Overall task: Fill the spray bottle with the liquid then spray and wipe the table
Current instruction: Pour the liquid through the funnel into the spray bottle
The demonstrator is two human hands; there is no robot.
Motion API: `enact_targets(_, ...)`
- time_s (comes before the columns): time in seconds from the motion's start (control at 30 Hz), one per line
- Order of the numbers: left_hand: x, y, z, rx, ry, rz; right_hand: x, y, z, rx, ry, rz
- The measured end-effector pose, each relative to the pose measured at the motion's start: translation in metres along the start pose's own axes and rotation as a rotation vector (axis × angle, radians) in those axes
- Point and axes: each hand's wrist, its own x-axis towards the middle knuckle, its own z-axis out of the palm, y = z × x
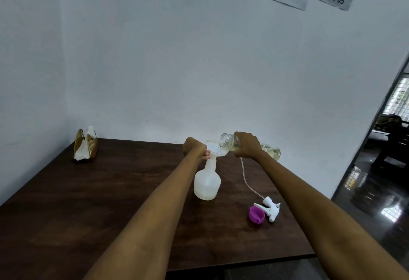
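A white translucent spray bottle (207,183) stands upright near the middle of the dark wooden table (88,202), with a white funnel (218,150) in its neck. My left hand (194,148) grips the funnel and the bottle neck. My right hand (247,144) grips a clear bottle (230,143) of pale yellow liquid, tipped sideways with its open mouth over the funnel. The white spray nozzle (271,209) lies on the table to the right, its thin tube trailing back towards my right hand.
A purple cap (256,214) lies beside the spray nozzle. A gold wire napkin holder (86,147) with white tissues stands at the table's far left corner. White walls close the back and left. An open doorway is on the right.
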Motion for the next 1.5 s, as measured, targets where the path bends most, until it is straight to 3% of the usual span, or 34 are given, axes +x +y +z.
enact_targets(1.5,-0.009,0.003,-0.002,0.024,0.026,-0.02,0.001,-0.005,0.0,-0.038,-0.015,-0.016)
